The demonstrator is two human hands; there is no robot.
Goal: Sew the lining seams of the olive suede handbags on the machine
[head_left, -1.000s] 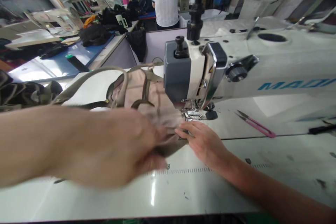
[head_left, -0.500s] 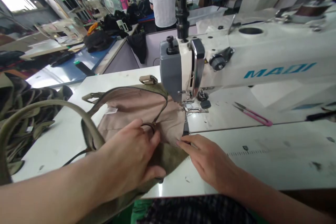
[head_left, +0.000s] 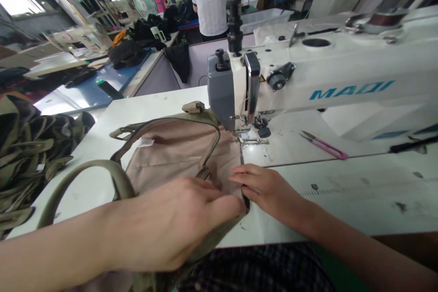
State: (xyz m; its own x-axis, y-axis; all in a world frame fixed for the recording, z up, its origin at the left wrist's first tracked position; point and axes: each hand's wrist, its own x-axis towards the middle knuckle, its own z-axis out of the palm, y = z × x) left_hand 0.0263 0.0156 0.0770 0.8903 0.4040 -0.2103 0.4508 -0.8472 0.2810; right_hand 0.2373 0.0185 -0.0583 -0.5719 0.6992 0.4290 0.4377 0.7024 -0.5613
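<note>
The likeliest trouble was a crooked or puckered edge: the bag lay loose and bulky, and any slack in its lining could have folded over near the presser foot. The weight hanging off the near side of the surface might also have dragged the cloth askew. Fingers straying toward the needle area of the sewing machine would have been a risk, though both hands sat nearer the wearer than that. The left hand was clamped on the bag's near edge, thumb on top; the right hand had its fingertips on the lining's right edge, and whether they pinched it I could not tell.

The bag rested on the surface left of the presser foot, its lining edge just beside it. It looked olive outside and dusty pink within, wrinkled, with a dark zipper curving round the opening, a small white label inside (its print too small to read), and a padded handle arching at the left.
</note>
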